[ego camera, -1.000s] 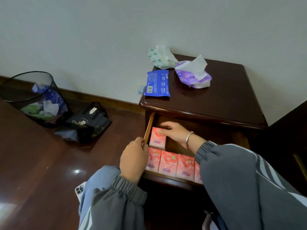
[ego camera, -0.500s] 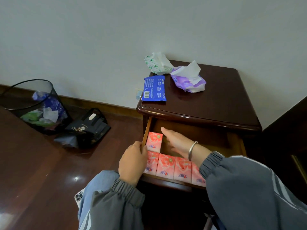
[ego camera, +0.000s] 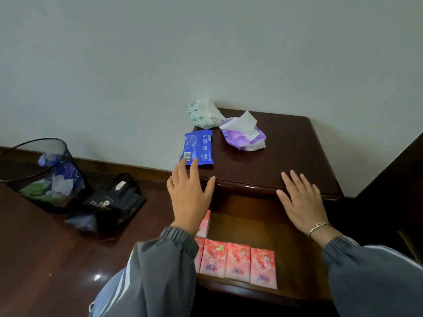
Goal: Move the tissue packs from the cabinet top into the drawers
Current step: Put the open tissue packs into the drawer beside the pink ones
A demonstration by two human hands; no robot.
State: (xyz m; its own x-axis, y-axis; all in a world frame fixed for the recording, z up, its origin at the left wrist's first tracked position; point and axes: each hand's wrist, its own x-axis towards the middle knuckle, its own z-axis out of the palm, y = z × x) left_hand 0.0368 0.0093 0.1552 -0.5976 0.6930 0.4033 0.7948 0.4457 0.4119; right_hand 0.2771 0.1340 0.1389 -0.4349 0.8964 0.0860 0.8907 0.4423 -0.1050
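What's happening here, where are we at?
A person is moving tissue packs from the cabinet top into the open drawer. Several pink packs already stand in it. Both hands are open and empty: the left hand is at the near edge of the blue pack, the right hand over the top's front edge. The purple pack and green-and-white pack also lie on top.

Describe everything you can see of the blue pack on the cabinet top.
The blue pack is flat, soft-looking plastic with white print and a barcode label at its near-left corner. It lies flat on the cabinet top, front-left, apart from the purple pack. Fingertips of the left hand overlap its near edge; contact unclear.
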